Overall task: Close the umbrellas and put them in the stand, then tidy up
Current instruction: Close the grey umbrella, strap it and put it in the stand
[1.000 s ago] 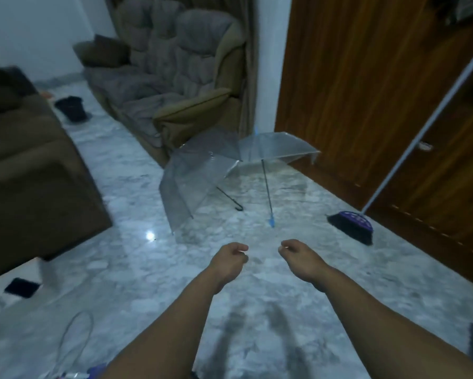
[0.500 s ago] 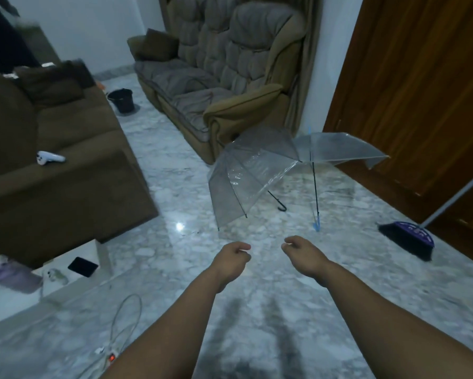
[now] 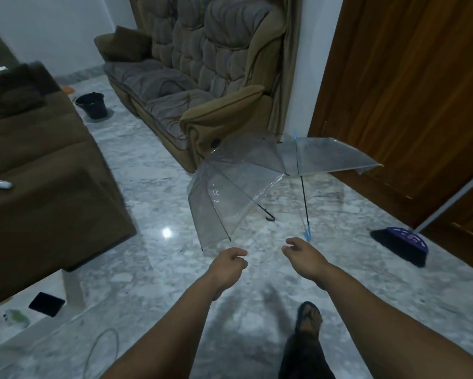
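Left hand (image 3: 228,264) and right hand (image 3: 304,256) loosely curled, empty, near two open clear umbrellas (image 3: 229,187) on floor (image 3: 153,269).

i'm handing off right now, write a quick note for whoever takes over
Left hand and right hand: both held out in front, loosely curled, holding nothing.
Two clear umbrellas lie open on the floor ahead: black-handled umbrella on the left, blue-handled umbrella on the right by the door.
Done: nothing yet.
Left: close both, find the stand (not in view), put them in, tidy up.
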